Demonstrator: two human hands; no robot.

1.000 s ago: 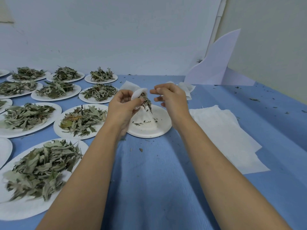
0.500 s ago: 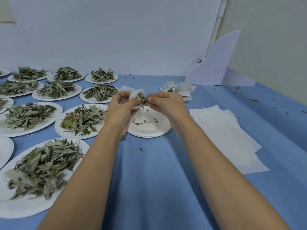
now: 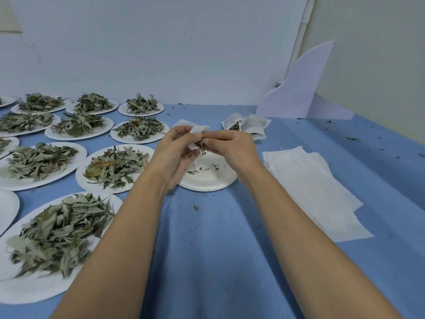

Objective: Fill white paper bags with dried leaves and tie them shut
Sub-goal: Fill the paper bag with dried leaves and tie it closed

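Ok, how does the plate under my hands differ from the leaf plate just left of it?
The centre plate holds only a few leaf crumbs; the left plate is heaped with dried leaves. The centre plate's rim looks layered, as if several are stacked; the left plate shows no such layering. Both are round, white, and sit on the blue table.

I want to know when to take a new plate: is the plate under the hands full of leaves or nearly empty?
Nearly empty. The plate shows bare white, with only a few leaf crumbs scattered on it.
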